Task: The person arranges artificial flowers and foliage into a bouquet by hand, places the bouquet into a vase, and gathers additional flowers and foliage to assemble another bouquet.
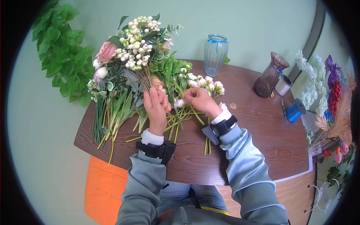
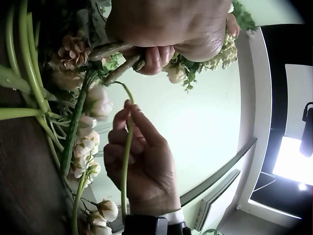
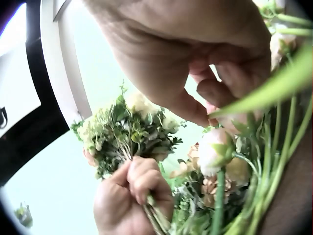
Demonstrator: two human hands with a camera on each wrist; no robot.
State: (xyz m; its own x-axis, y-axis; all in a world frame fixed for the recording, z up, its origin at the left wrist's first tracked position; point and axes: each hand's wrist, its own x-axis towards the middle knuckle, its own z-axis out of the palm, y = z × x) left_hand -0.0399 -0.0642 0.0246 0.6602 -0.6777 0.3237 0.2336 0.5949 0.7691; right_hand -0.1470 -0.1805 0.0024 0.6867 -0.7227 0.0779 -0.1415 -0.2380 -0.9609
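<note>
In the head view, the left hand [image 1: 155, 107] had its grip curled round the stems of a mixed bouquet of round cream berries and green leaves [image 1: 137, 47], held up over the dark brown wood-grained worktop [image 1: 283, 144], while the right hand [image 1: 203, 100] was just beside it, near a cluster of round white blossoms [image 1: 202, 82]. In the left wrist view, the right hand's grip pinched a slender, curved green stem [image 2: 128, 159]. In the right wrist view, its fingertips were near a pale pinkish-white bud [image 3: 214, 151], the upheld bouquet beyond
</note>
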